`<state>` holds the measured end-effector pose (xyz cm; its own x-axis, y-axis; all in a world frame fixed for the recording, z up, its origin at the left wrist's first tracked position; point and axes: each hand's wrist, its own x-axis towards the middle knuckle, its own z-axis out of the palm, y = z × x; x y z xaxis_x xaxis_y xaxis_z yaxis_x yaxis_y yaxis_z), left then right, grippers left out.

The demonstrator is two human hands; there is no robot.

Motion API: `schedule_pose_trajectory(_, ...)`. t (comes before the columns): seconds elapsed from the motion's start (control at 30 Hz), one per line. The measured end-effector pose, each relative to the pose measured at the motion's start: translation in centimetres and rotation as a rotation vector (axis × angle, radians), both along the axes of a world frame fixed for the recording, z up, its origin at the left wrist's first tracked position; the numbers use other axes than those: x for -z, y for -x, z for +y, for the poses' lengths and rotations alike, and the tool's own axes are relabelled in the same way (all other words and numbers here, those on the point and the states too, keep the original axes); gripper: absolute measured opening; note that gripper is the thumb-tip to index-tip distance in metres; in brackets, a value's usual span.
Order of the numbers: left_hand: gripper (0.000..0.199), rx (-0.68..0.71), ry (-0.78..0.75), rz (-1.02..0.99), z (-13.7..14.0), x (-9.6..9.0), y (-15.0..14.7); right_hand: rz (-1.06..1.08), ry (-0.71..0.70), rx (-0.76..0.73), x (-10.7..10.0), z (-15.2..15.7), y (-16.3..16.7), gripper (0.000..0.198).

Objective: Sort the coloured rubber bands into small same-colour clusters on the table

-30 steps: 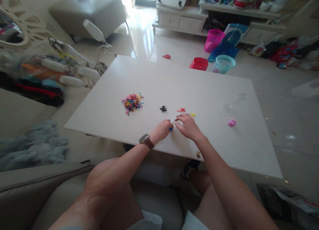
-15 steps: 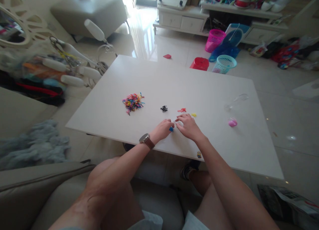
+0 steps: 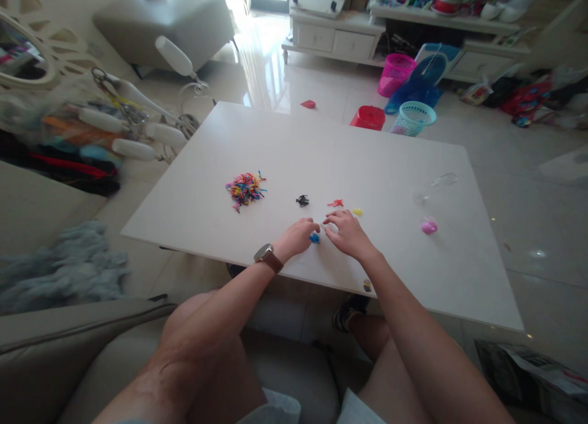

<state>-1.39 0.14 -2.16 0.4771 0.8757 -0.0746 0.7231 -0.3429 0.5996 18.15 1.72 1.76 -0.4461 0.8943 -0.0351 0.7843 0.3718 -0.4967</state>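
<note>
- No word, brand or number is readable anywhere in view.
- Sticker [image 3: 367, 285] — 1 small yellow-and-blue cartoon figure near the close edge of the white table [image 3: 358, 160], toward 4 o'clock from the middle of the view; any lettering on it is too small to make out.
- Wristwatch [image 3: 263, 252], toward 7 o'clock: a dark round dial, its markings too small to read.
- Papers [image 3: 546, 363], far out toward 4 o'clock — red and dark patches, possibly print, blurred past reading.
- Plastic bag [image 3: 476, 93], toward 2 o'clock on the floor: coloured marks, none clear enough to tell as letters.
</note>
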Motion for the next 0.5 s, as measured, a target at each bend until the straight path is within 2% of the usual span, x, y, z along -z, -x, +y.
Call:
schedule_pose_trajectory(0.17,0.054,-0.129,0.022,-0.084,0.9,-1.4,0.8,0.005,0.02,-0.019,0.1,0.1,0.6,0.021)
schedule_pose_trajectory(0.37,0.038,-0.433,-0.059,-0.234,1.8,-3.2,0.7,0.033,0.061,-0.087,0.4,-0.2,3.1,0.024)
schedule_pose_trajectory(0.5,0.035,-0.521,-0.062,-0.29,1.6,-4.7,1.0,-0.007,0.116,-0.112,1.2,-0.9,6.5,0.031)
